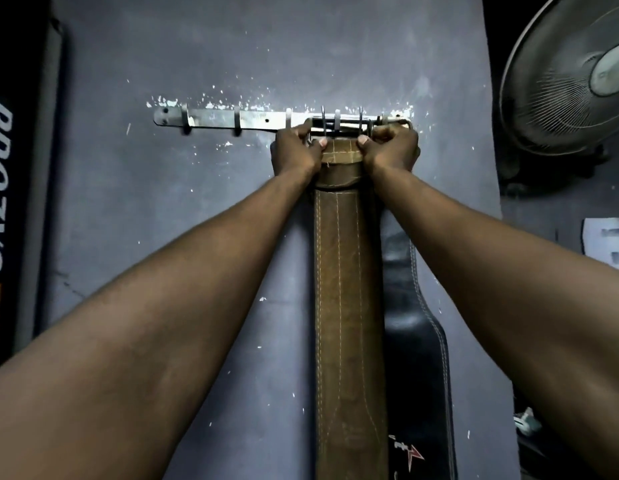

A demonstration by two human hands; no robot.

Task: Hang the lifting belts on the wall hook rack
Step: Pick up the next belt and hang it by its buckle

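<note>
A brown leather lifting belt [348, 306] with pale stitching hangs straight down the grey wall. Its metal buckle [341, 124] sits against the right part of the steel hook rack [232, 118]. My left hand [296, 150] grips the belt's top at the buckle's left side, and my right hand [391, 148] grips it at the right side. Both thumbs press on the leather just under the buckle. A black lifting belt [419, 341] hangs behind and to the right of the brown one, its top hidden by my right forearm.
Bare hooks [187, 121] stick out along the rack's left half. A wall fan [571, 71] is mounted at the upper right. A black banner with white lettering [3, 202] runs down the left edge. A paper notice [606, 240] hangs at the right.
</note>
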